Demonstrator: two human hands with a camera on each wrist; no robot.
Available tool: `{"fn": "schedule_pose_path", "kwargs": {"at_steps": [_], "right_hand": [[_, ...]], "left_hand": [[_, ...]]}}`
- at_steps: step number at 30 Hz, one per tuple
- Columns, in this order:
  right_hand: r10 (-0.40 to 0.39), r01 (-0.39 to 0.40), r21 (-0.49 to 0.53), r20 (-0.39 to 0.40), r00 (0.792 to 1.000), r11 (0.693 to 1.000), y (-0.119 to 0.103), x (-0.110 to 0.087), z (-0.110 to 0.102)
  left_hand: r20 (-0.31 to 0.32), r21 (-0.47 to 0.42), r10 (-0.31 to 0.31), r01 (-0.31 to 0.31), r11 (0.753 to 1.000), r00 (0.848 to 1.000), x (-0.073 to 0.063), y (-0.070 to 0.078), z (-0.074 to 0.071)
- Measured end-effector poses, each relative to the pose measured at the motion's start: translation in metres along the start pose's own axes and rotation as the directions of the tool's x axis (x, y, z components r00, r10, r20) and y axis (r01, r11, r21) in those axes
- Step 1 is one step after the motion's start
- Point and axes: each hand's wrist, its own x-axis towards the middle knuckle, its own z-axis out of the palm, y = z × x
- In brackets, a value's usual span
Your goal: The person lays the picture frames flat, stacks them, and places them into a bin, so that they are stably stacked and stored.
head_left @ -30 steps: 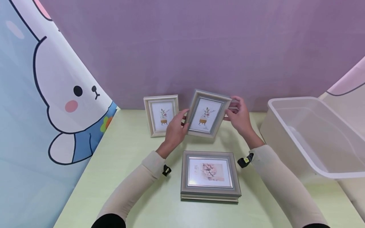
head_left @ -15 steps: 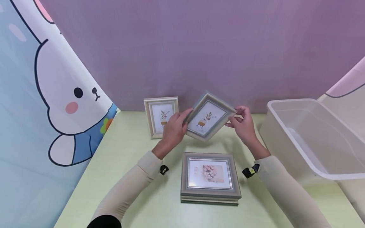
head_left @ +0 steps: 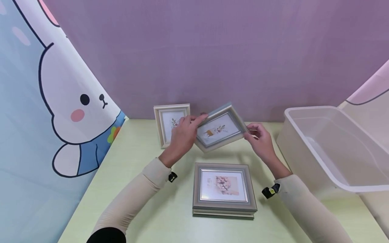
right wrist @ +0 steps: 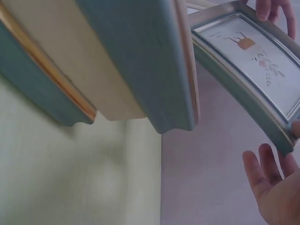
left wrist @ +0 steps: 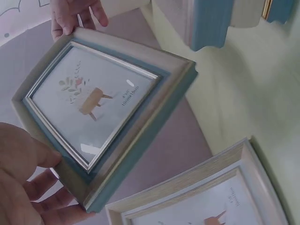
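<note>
A grey-beige picture frame (head_left: 219,130) with a potted-plant print is held tilted above the table, its picture turned well off upright. My left hand (head_left: 184,135) grips its left end, thumb on the front and fingers behind, as the left wrist view shows. At the opposite corner, my right hand (head_left: 259,140) pinches the edge between thumb and fingers. A cream picture frame (head_left: 166,125) with a similar print stands behind my left hand and is partly covered by it. Below the hands lies a stack of picture frames (head_left: 225,199), the top one showing pink flowers.
On the right stands a translucent white plastic bin (head_left: 307,148). A purple cloth backdrop (head_left: 231,50) rises at the back edge of the pale green table (head_left: 146,202). A cartoon-printed curtain (head_left: 76,118) hangs on the left.
The held picture frame has turned clockwise from nearly upright toward lying sideways. My right hand has moved down and slightly right with its corner; my left hand has shifted slightly left.
</note>
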Motion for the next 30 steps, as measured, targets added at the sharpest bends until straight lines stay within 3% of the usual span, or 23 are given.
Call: {"fn": "schedule_pose_path", "kwargs": {"at_steps": [9, 19, 30], "right_hand": [[-0.099, 0.106, -0.148, 0.05, 0.994, 0.983, -0.034, -0.014, 0.005], [-0.192, 0.203, -0.174, 0.074, 0.979, 0.964, -0.014, -0.002, 0.002], [-0.242, 0.273, -0.273, 0.142, 0.96, 0.923, -0.019, -0.004, 0.001]], "left_hand": [[0.002, 0.132, 0.144, -0.143, 0.981, 0.99, 0.003, 0.006, -0.008], [-0.002, 0.236, 0.281, -0.273, 0.933, 0.96, 0.011, 0.016, -0.014], [0.038, 0.382, 0.334, -0.322, 0.866, 0.942, 0.016, 0.023, -0.016]]}}
